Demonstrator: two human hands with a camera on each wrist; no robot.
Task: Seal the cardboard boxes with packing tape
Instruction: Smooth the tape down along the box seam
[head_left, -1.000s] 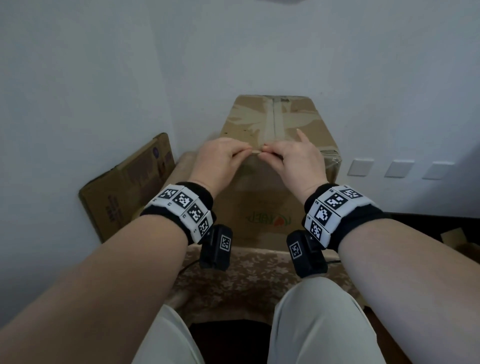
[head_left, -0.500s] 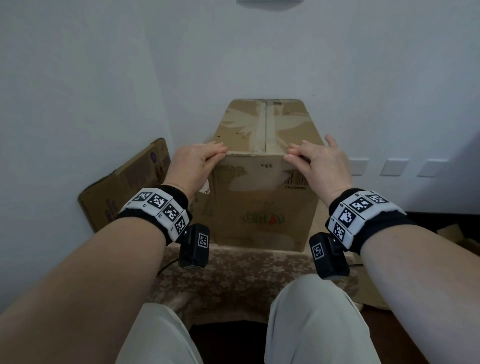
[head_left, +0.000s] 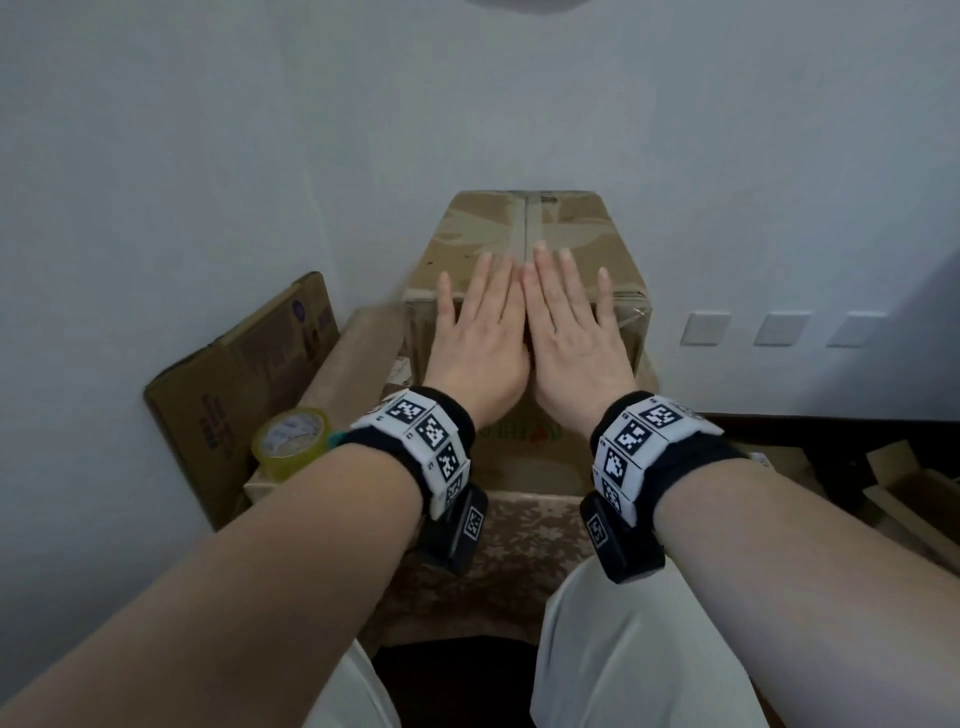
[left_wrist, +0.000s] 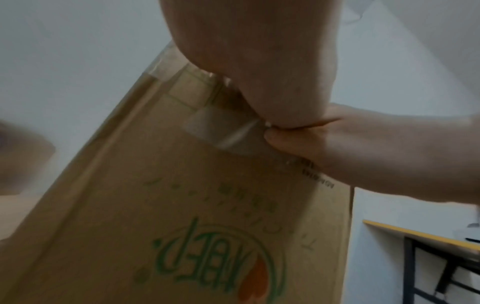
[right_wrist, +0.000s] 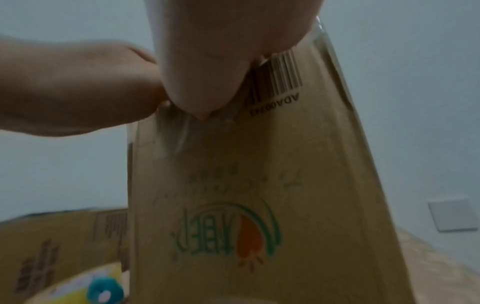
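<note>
A brown cardboard box (head_left: 566, 223) stands upright on a patterned seat, its top flaps closed, with clear tape (head_left: 521, 223) along the centre seam. My left hand (head_left: 475, 322) and right hand (head_left: 563, 317) lie flat side by side on the top at the front edge, fingers straight, index fingers touching over the seam. In the left wrist view the tape end (left_wrist: 223, 133) runs down the printed front face, under the heels of both hands. The right wrist view shows the same tape end (right_wrist: 174, 135) beside a barcode (right_wrist: 278, 76). A roll of packing tape (head_left: 291, 441) sits at the left.
A flattened cardboard box (head_left: 234, 395) leans on the left wall. A tan box (head_left: 353, 358) lies between it and the taped box. The patterned seat (head_left: 519, 551) is before my knees. Wall sockets (head_left: 704, 328) and loose cardboard pieces (head_left: 909, 499) are on the right.
My hands went from pinching at the middle of the front edge, out to its two corners, then back together flat on the top. The view dropped and the tape roll came into sight.
</note>
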